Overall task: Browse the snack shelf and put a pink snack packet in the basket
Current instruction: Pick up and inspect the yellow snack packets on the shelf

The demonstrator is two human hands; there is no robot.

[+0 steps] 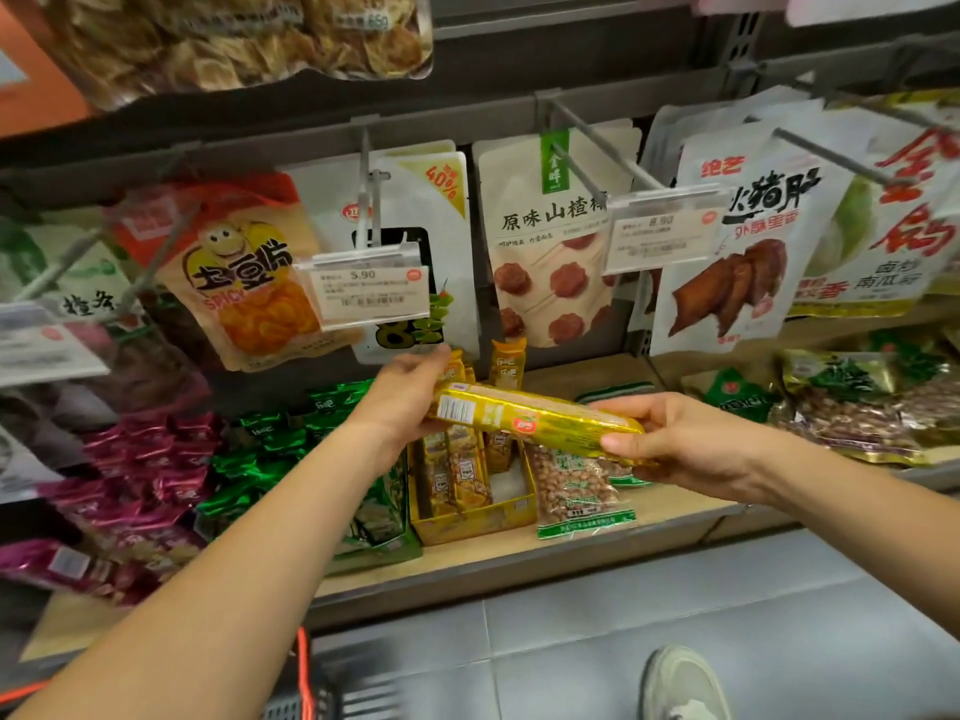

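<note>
Both hands, left hand point(402, 394) and right hand point(670, 441), pinch a yellow snack packet point(530, 415) by its ends above the shelf point(519, 558); pink packets point(140, 459), somewhat blurred, lie at left.

I see glossy foil on the gold packet point(524, 418), crinkly shiny film on the pink wrappers point(145, 459) at the matt wood-look shelf's point(670, 511) left edge.

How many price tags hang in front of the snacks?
3. The 5.90 tag hangs left of centre, the 8.90 tag right of centre, and a blurred tag at the far left edge. More may be hidden.
</note>
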